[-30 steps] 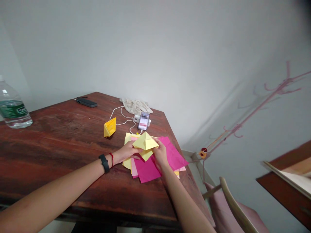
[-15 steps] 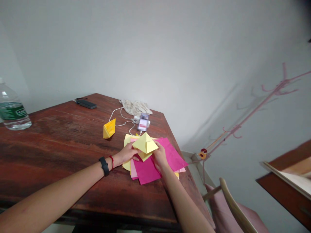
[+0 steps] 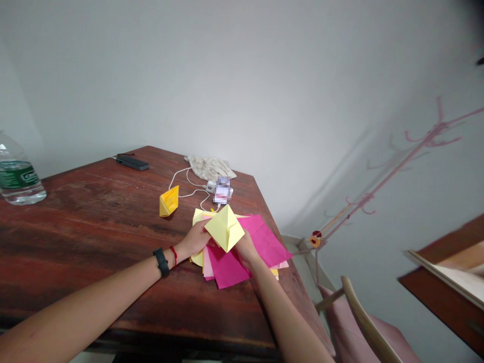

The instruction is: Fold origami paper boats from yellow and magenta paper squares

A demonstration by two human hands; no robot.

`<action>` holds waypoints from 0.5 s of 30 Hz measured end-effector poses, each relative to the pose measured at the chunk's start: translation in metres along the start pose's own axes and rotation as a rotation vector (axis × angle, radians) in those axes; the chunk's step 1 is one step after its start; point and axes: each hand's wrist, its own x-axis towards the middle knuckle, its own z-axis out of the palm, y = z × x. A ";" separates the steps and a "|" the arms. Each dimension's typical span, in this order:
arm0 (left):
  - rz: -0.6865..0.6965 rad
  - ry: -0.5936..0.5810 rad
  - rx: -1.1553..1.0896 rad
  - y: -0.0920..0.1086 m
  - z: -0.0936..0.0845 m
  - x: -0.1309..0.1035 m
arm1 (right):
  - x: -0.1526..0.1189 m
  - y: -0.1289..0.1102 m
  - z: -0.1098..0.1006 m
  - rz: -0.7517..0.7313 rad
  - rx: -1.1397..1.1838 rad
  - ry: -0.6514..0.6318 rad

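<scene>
Between my two hands is a pale yellow folded paper (image 3: 226,228), creased into a pointed, diamond-like shape. My left hand (image 3: 196,239) grips its left side, with the fingertips partly behind the paper. My right hand (image 3: 245,248) is closed at its lower right edge, its fingers mostly hidden by the paper. Under both hands lies a stack of coloured sheets, with a magenta sheet (image 3: 229,269) on top and pink and yellow edges showing. Left of the stack stands an orange-yellow folded paper piece (image 3: 169,201).
The wooden table (image 3: 94,222) carries a water bottle (image 3: 20,176), a black device (image 3: 132,162), a crumpled cloth (image 3: 212,167) and a phone (image 3: 223,192) with white cables. A chair (image 3: 359,317) and a pink coat stand (image 3: 393,174) are to the right.
The yellow paper's front has folded or tipped downward; its lower flap, separate before, now shows as one diamond face. Both hands have shifted slightly beneath it.
</scene>
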 end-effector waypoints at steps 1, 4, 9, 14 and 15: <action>0.006 0.002 0.007 0.000 0.000 0.000 | 0.000 0.000 0.000 -0.008 -0.026 0.006; 0.027 -0.011 0.031 -0.001 -0.001 -0.002 | 0.002 0.000 -0.003 -0.115 -0.181 0.031; 0.091 -0.032 0.119 0.004 -0.001 -0.004 | 0.005 -0.003 -0.008 -0.283 -0.357 0.070; 0.101 -0.109 0.129 0.008 0.001 -0.007 | 0.007 0.000 -0.011 -0.269 -0.229 0.057; 0.086 -0.133 0.106 0.008 0.001 -0.008 | 0.007 0.002 -0.012 -0.261 -0.197 0.069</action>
